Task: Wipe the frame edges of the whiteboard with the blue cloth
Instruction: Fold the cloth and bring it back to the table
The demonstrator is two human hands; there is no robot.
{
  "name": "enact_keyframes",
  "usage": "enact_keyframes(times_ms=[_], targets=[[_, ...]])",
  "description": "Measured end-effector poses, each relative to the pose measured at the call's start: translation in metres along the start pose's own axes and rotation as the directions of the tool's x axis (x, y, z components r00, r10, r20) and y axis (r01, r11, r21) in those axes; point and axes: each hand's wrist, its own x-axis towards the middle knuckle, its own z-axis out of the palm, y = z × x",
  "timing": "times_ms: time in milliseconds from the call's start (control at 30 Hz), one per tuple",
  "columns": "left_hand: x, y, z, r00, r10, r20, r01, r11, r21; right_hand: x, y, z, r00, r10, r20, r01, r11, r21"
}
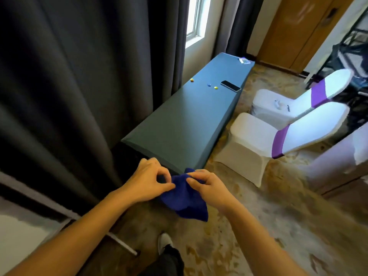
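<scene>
The blue cloth hangs bunched between both hands, just in front of the near end of the long table. My left hand pinches its upper left part with thumb and fingers. My right hand grips its upper right part. The whiteboard shows only as a white corner with a grey frame edge at the lower left, apart from both hands. One of its metal legs runs across the floor below my left forearm.
A long table with a dark green cover carries a phone and small round magnets. Dark curtains hang on the left. Two white-covered chairs with purple bands stand on the right. My shoe is on the patterned floor.
</scene>
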Motion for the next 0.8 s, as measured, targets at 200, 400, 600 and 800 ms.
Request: enact_keyframes(times_ms=[200, 400, 600, 800], targets=[[0.135, 0.005, -0.048, 0.995, 0.102, -0.008, -0.102, 0.980, -0.170, 0.134, -0.065, -0.073, 0.979, -0.200, 0.027, 0.201, 0.957, -0.207], [0.220, -0.005, -0.098, 0.988, -0.040, -0.147, 0.008, 0.977, -0.213, 0.250, -0.120, -0.122, 0.855, -0.503, 0.126, 0.502, 0.742, -0.444], [0.262, -0.029, -0.147, 0.928, -0.107, -0.357, 0.112, 0.994, -0.006, 0.376, -0.147, -0.153, 0.819, -0.383, 0.428, 0.551, 0.732, -0.401], [0.267, -0.020, -0.172, 0.773, -0.165, -0.613, 0.400, 0.876, 0.270, 0.492, -0.191, -0.145, 0.499, -0.380, 0.778, 0.836, 0.448, -0.317]])
